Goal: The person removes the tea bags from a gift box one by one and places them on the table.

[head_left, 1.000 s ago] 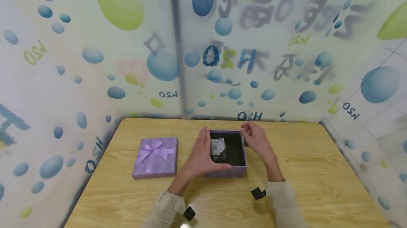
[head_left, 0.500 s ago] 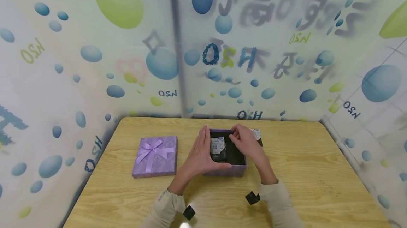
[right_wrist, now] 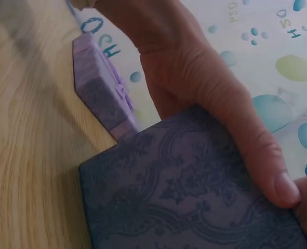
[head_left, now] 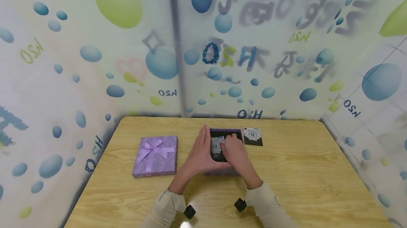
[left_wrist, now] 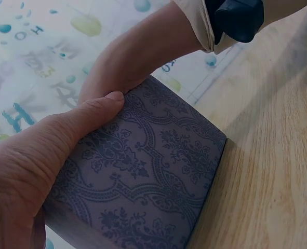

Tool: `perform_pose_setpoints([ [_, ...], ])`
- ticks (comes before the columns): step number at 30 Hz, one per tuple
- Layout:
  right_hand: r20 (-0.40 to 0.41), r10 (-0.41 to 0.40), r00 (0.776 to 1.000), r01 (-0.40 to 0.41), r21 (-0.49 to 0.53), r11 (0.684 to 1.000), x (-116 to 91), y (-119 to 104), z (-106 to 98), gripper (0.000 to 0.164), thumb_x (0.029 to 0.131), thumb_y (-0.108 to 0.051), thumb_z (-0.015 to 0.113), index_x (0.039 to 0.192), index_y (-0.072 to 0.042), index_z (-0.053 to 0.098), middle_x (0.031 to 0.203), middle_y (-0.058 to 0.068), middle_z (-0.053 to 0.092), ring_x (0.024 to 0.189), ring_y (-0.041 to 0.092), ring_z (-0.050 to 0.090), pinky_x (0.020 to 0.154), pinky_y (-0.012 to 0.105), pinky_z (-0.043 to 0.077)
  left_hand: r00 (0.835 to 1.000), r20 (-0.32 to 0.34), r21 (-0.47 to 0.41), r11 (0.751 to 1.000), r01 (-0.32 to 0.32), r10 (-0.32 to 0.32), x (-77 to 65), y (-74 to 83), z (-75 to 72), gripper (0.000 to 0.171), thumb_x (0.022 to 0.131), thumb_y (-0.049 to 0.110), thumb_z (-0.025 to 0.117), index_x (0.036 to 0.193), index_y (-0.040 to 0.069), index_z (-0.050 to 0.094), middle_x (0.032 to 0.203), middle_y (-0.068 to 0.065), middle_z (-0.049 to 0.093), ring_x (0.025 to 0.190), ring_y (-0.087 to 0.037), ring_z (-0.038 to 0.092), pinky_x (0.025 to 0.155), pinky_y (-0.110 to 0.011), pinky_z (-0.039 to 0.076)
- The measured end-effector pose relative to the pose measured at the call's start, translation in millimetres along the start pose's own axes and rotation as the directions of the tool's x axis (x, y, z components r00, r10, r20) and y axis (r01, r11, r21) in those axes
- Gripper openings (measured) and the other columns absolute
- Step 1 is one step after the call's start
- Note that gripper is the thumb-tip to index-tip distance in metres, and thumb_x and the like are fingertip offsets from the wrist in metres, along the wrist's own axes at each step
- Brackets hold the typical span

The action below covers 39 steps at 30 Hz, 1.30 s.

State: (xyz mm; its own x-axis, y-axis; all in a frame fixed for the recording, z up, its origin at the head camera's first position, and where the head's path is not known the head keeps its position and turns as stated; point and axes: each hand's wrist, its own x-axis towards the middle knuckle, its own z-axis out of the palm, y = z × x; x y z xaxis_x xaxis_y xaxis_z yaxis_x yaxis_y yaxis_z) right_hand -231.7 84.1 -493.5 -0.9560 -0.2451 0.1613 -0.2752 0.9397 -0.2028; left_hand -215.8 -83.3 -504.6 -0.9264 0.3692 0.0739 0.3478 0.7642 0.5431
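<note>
A lidless purple patterned gift box [head_left: 222, 172] sits on the table. My left hand [head_left: 201, 150] holds it at the left, fingers along the side wall and thumb over the near rim, as the left wrist view also shows. Inside the box, at the left, lies a black-and-white packet [head_left: 216, 146]. My right hand [head_left: 236, 154] reaches in from the near right, its fingers bent beside the packet's right edge. Its fingertips are partly hidden, so I cannot tell whether they pinch the packet. A second packet [head_left: 253, 136] lies flat on the table, right of the box.
The purple lid [head_left: 155, 156] with a ribbon bow lies left of the box. The wooden table [head_left: 318, 171] ends at a wall [head_left: 152, 27] printed with blue and green bubbles. A small black block [head_left: 189, 212] is at each wrist.
My right hand has moved left and nearer, from beside the box's far right corner into the box. The second packet is now uncovered on the table. My left hand stays on the box.
</note>
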Motion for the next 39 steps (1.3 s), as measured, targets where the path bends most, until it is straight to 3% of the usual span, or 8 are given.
perform_pose_setpoints([
  [9,0.108,-0.005,0.994,-0.003,0.070,0.998,1.2,-0.1,6.8,0.032,0.101,-0.024,0.070,0.080,0.000,0.067,0.076,0.013,0.062,0.065,0.025,0.061,0.055,0.038,0.051,1.000,0.011,-0.009,1.000,0.008,-0.008,-0.2,-2.8,0.0,0.153,0.069,0.081,0.079,0.165,0.007,-0.014,0.174,-0.009,-0.017,0.162,-0.029,-0.006,0.129,-0.050,0.014],
  [21,0.088,0.011,0.996,-0.022,0.125,0.992,0.5,2.7,6.9,0.014,0.097,-0.010,0.073,0.102,0.001,0.066,0.079,0.009,0.064,0.066,0.023,0.064,0.055,0.037,0.052,1.000,0.005,0.002,1.000,0.012,-0.012,-0.3,-4.1,5.6,0.153,0.068,0.085,0.077,0.164,0.009,-0.016,0.174,-0.010,-0.016,0.162,-0.027,-0.007,0.129,-0.048,0.012],
  [27,0.095,0.018,0.995,-0.034,0.175,0.984,0.3,4.3,6.6,0.010,0.098,-0.007,0.072,0.099,-0.001,0.063,0.071,0.005,0.058,0.057,0.016,0.053,0.050,0.032,0.043,1.000,0.007,0.004,1.000,0.020,-0.020,-0.6,-3.6,6.5,0.153,0.068,0.086,0.075,0.165,0.009,-0.015,0.174,-0.008,-0.018,0.162,-0.029,-0.006,0.129,-0.048,0.013],
  [34,0.084,0.010,0.996,-0.028,0.212,0.977,2.5,5.1,3.4,0.008,0.096,-0.005,0.072,0.096,0.000,0.066,0.069,0.003,0.056,0.058,0.016,0.051,0.052,0.031,0.042,1.000,0.011,-0.008,1.000,0.025,-0.025,0.0,-2.2,5.6,0.154,0.068,0.087,0.075,0.164,0.012,-0.018,0.173,-0.004,-0.022,0.161,-0.022,-0.012,0.129,-0.047,0.012],
  [39,0.107,0.008,0.994,-0.031,0.221,0.975,6.0,6.4,1.0,0.013,0.093,-0.008,0.077,0.090,0.000,0.067,0.066,0.002,0.055,0.059,0.016,0.051,0.054,0.030,0.041,1.000,0.013,-0.017,1.000,0.019,-0.019,1.9,-1.4,3.9,0.153,0.068,0.087,0.075,0.163,0.014,-0.021,0.172,-0.002,-0.024,0.161,-0.025,-0.010,0.129,-0.047,0.011],
])
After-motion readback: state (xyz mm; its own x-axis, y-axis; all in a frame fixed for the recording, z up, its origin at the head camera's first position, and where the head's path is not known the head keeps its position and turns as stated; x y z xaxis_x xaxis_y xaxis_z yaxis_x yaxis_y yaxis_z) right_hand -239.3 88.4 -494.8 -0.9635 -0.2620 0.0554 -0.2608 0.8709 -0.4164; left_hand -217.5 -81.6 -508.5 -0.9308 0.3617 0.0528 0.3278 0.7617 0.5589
